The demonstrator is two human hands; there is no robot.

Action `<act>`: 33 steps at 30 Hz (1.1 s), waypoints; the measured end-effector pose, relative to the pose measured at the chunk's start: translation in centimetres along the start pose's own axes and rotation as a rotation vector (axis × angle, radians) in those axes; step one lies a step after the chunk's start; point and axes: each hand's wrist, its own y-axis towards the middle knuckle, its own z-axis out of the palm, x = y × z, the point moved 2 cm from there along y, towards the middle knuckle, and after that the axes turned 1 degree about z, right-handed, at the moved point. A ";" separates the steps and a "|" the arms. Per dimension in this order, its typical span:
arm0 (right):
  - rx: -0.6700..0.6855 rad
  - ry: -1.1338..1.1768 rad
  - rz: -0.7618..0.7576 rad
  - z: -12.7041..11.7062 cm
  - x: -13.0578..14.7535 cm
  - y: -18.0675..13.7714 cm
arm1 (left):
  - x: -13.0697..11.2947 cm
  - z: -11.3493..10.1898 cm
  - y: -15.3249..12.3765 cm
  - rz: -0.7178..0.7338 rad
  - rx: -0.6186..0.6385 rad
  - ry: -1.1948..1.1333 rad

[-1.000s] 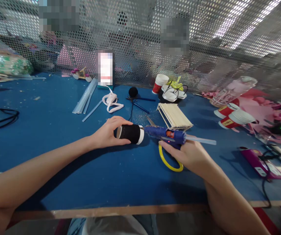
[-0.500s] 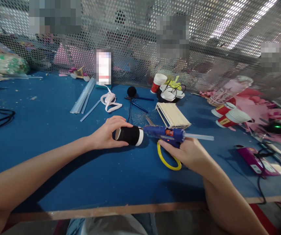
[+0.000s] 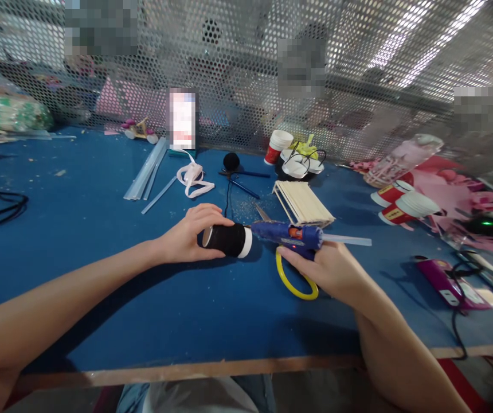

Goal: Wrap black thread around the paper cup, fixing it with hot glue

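Note:
My left hand point(image 3: 188, 233) is wrapped round a paper cup wound in black yarn point(image 3: 228, 239), which lies on its side on the blue table point(image 3: 100, 229). My right hand point(image 3: 331, 269) grips a blue hot-glue gun point(image 3: 289, 234) with a clear glue stick sticking out of its back. The gun's nozzle points left and meets the cup's white rim. Yellow-handled scissors point(image 3: 292, 275) lie under the gun, partly hidden by my right hand.
A stack of wooden sticks point(image 3: 302, 203) lies just behind the gun. Clear glue sticks point(image 3: 145, 172), white ribbon point(image 3: 192, 178), a black pom-pom point(image 3: 231, 161) and red-and-white paper cups point(image 3: 401, 207) are farther back. A purple power strip point(image 3: 444, 275) sits right. A perforated metal screen closes the back.
Hardly anything has moved. The cup and glue gun have shifted very slightly with the view; both hands keep their grip.

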 end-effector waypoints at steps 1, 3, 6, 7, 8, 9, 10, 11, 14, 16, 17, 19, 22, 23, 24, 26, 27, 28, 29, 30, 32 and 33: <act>0.008 -0.001 0.006 0.1 0.0 0.0 | -0.1 0.0 0.0 0.008 0.002 0.004; 0.020 -0.026 0.012 0.2 -0.1 0.0 | -0.1 -0.1 0.0 0.013 0.001 0.007; 0.014 -0.067 0.006 0.3 -0.3 -0.3 | 0.1 0.0 0.0 -0.011 -0.006 -0.003; 0.011 -0.069 0.002 0.3 -0.4 -0.4 | 0.2 0.0 0.0 -0.026 -0.007 -0.010; 0.009 -0.062 0.002 0.3 -0.4 -0.5 | 0.2 0.0 0.0 -0.041 -0.008 -0.019; 0.004 -0.053 0.011 0.3 -0.3 -0.5 | 0.3 0.1 0.0 -0.052 -0.009 -0.027; 0.003 -0.044 0.023 0.2 -0.3 -0.5 | 0.3 0.1 0.0 -0.059 -0.010 -0.033; 0.002 -0.034 0.036 0.1 -0.2 -0.4 | 0.3 0.1 0.0 -0.058 -0.011 -0.037; 0.010 -0.018 0.048 -0.1 0.2 -0.3 | 0.0 0.0 0.0 -0.041 -0.015 -0.031; 0.010 -0.026 0.035 -0.2 0.3 -0.3 | 0.0 0.0 0.0 -0.038 -0.019 -0.021; 0.004 -0.035 0.029 -0.2 0.3 -0.3 | 0.0 0.0 0.0 -0.041 -0.020 -0.018; 0.000 -0.056 0.011 -0.2 0.3 -0.4 | 0.1 0.0 0.0 -0.054 -0.020 -0.014; 0.003 -0.076 -0.016 -0.1 0.2 -0.6 | 0.2 0.1 -0.1 -0.068 -0.023 -0.015; -0.002 -0.075 -0.020 -0.1 0.2 -0.6 | 0.3 0.1 -0.1 -0.068 -0.027 -0.017; -0.013 -0.071 -0.020 -0.1 0.2 -0.6 | 0.3 0.2 -0.1 -0.069 -0.029 -0.019; -0.032 -0.051 -0.016 -0.3 0.4 -0.4 | 0.2 0.2 -0.1 -0.082 -0.031 -0.019; -0.034 -0.038 -0.016 -0.5 0.6 -0.4 | 0.2 0.3 -0.1 -0.097 -0.035 -0.019; -0.028 -0.022 -0.019 -0.7 0.7 -0.3 | 0.2 0.3 -0.1 -0.115 -0.041 -0.018; -0.013 0.000 -0.023 -0.8 0.9 -0.2 | 0.3 0.3 0.0 -0.134 -0.047 -0.020; 0.006 0.027 -0.026 -1.0 1.0 -0.2 | 0.3 0.3 0.0 -0.149 -0.053 -0.023; 0.029 0.074 -0.021 -1.1 1.2 -0.2 | 0.4 0.3 0.0 -0.171 -0.062 -0.032; 0.024 0.085 -0.010 -1.1 1.2 -0.2 | 0.4 0.4 0.0 -0.180 -0.063 -0.036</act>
